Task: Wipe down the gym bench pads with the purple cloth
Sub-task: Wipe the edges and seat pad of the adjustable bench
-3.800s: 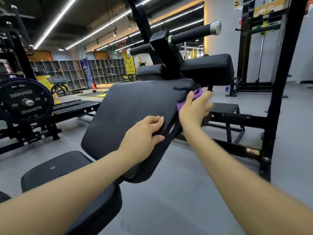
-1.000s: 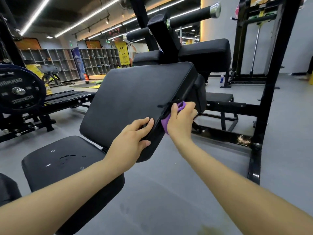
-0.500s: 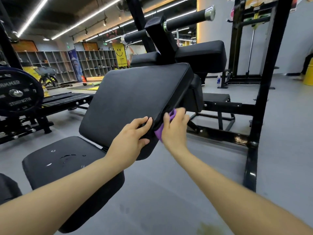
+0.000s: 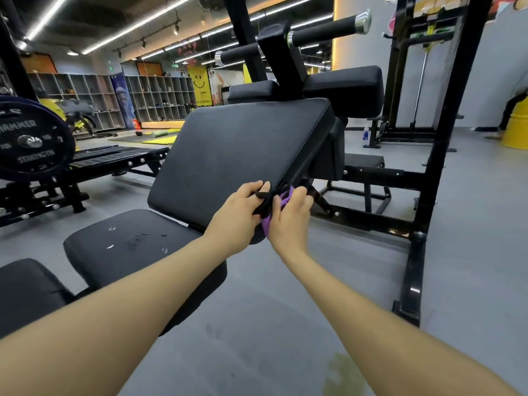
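A black tilted back pad (image 4: 234, 155) stands in the middle of the head view, with a flat black seat pad (image 4: 134, 252) below it. My right hand (image 4: 288, 218) holds the purple cloth (image 4: 267, 225) bunched against the pad's right side edge, near its lower corner. My left hand (image 4: 237, 215) grips the same edge from the front, fingers laid over the pad's face. The two hands sit close together, and most of the cloth is hidden under my right palm.
Upper black pads (image 4: 343, 87) and roller bars (image 4: 328, 30) rise behind the back pad. A black steel frame (image 4: 428, 195) stands at the right. A weight plate (image 4: 31, 141) and another machine sit at the left. Grey floor (image 4: 285, 324) lies below. A yellow drum (image 4: 517, 127) is far right.
My right hand has slid the cloth down the pad's right edge from its top corner to near the bottom corner. My left hand has stayed gripping the lower edge.
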A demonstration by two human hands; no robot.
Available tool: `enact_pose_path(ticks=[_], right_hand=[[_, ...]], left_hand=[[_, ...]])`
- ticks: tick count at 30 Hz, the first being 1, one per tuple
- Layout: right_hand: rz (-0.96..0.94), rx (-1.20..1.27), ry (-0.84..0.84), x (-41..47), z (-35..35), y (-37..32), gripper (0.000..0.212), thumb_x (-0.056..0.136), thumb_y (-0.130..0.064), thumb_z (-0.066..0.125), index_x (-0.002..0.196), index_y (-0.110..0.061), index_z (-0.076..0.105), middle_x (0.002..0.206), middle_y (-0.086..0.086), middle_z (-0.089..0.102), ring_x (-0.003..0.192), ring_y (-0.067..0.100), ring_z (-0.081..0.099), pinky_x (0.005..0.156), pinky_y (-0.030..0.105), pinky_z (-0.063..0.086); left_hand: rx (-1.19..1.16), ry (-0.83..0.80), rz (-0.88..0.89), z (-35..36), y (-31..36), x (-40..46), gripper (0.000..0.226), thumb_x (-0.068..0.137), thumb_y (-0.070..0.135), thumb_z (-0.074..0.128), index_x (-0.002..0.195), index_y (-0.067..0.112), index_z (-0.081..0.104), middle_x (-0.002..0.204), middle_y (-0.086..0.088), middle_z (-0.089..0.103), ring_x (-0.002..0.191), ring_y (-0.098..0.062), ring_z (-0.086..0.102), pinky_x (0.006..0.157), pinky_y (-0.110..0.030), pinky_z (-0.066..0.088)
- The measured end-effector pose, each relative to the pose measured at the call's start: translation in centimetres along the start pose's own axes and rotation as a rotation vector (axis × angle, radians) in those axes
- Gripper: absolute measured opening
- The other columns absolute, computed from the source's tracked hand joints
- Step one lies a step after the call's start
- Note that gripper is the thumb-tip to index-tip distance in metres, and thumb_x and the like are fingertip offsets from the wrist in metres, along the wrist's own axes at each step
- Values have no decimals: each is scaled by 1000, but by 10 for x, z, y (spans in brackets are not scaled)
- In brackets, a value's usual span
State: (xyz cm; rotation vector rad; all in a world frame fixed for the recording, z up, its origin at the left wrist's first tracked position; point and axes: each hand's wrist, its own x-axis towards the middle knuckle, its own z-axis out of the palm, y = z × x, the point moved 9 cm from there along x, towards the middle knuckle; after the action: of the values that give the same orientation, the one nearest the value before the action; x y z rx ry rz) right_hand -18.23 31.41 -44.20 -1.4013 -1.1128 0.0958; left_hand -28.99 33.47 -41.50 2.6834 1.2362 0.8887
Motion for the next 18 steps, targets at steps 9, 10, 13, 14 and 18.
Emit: enact_pose_path(ticks=[9, 10, 13, 14, 18], right_hand=[[23, -123, -503, -49, 10, 10, 13, 98, -25, 42, 96, -17, 32, 106, 5, 37, 96, 26, 46, 81, 33, 38], [64, -112, -544, -50, 5, 14, 12, 98, -26, 42, 100, -16, 36, 108, 6, 37, 98, 26, 47, 84, 34, 39], [260, 128, -512, -43, -24, 22, 10, 96, -24, 48, 102, -16, 49, 117, 14, 44, 99, 26, 53, 91, 38, 45], [341, 292, -493, -40, -33, 23, 7, 96, -22, 49, 99, -16, 52, 117, 17, 50, 97, 27, 56, 89, 39, 46], [554, 976, -576, -39, -49, 7, 19, 97, -17, 42, 107, -7, 55, 109, 19, 61, 95, 30, 59, 94, 49, 45]], left_hand=[[7, -62, -49, -2, 4, -41, 57, 93, 3, 48, 145, 20, 31, 146, 7, 31, 130, -15, 39, 103, -30, 40], [-5, -60, -53, -3, 8, -45, 57, 92, 5, 51, 144, 19, 33, 144, 7, 34, 128, -15, 41, 103, -29, 39], [-63, -15, -48, -9, 23, -50, 48, 92, 15, 55, 138, 19, 43, 133, 5, 45, 119, -15, 48, 98, -24, 39], [-115, 0, -64, -12, 29, -50, 44, 92, 19, 56, 135, 20, 46, 128, 4, 49, 116, -15, 50, 95, -23, 39], [-668, -121, -323, 11, 36, -52, 48, 86, 37, 62, 130, 27, 45, 121, 12, 54, 108, -6, 53, 88, -19, 41]])
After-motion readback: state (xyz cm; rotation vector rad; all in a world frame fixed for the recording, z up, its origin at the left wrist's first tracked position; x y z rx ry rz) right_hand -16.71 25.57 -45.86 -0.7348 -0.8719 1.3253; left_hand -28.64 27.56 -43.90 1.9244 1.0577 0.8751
